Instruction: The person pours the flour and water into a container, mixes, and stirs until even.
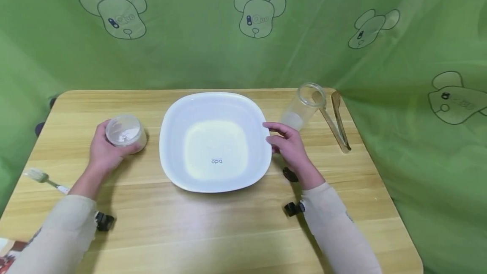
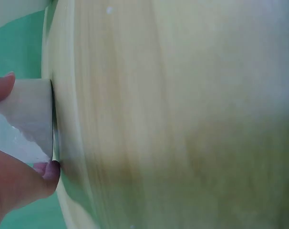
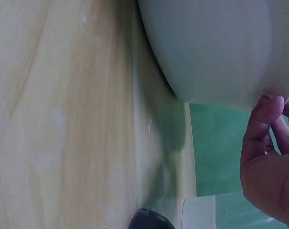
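My left hand (image 1: 104,147) grips a small clear jar (image 1: 141,141) of white powder at the table's left; thumb and fingers wrap its sides. In the left wrist view, the jar (image 2: 32,102) stands close to the tabletop, its powder sloping inside. At the middle sits a white plastic basin (image 1: 214,155) with small dark lettering on its floor. My right hand (image 1: 291,147) pinches the basin's right rim. In the right wrist view, fingertips press the wall of the basin (image 3: 221,57) just below the rim.
Behind my right hand is a tall glass jar (image 1: 293,117) with white contents. Wooden tongs (image 1: 336,128) lie at the right edge. A dark rounded object (image 1: 290,175) sits beside my right wrist. A brush (image 1: 42,176) lies near my left forearm. Green curtain (image 1: 198,33) hangs behind the table.
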Motion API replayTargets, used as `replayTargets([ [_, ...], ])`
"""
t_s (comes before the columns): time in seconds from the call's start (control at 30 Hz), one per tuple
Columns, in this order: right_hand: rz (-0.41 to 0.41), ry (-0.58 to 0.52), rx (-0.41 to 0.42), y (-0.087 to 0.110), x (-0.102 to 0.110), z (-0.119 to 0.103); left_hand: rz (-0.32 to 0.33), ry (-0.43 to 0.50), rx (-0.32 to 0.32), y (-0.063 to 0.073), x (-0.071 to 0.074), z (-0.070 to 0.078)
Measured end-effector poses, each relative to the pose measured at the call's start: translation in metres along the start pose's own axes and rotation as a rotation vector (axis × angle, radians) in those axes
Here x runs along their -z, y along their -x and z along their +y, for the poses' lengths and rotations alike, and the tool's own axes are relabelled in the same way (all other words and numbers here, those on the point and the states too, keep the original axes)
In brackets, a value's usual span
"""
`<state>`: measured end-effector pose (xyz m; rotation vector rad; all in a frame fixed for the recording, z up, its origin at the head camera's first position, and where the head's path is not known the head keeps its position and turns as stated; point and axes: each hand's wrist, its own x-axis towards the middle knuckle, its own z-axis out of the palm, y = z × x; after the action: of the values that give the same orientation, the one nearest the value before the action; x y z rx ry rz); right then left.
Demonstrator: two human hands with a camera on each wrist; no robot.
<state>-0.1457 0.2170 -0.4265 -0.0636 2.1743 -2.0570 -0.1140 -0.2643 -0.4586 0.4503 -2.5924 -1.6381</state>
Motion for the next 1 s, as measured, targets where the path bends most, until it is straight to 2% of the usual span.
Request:
replayTargets([
  [0.2,-0.001,0.013,-0.004,-0.002,0.000,-0.001,0.044,-0.008,-0.044,0.005,0.003,0.009],
  [0.43,-0.001,0.005,-0.019,-0.001,0.001,-0.001,0.079,-0.013,-0.113,0.013,0.004,0.027],
  [0.77,0.005,-0.001,-0.014,-0.001,0.002,0.001,0.142,-0.079,-0.276,0.023,0.000,0.059],
  [1.0,-0.001,0.000,-0.007,-0.002,0.002,0.001,0.132,-0.109,-0.397,0.023,-0.006,0.077],
])
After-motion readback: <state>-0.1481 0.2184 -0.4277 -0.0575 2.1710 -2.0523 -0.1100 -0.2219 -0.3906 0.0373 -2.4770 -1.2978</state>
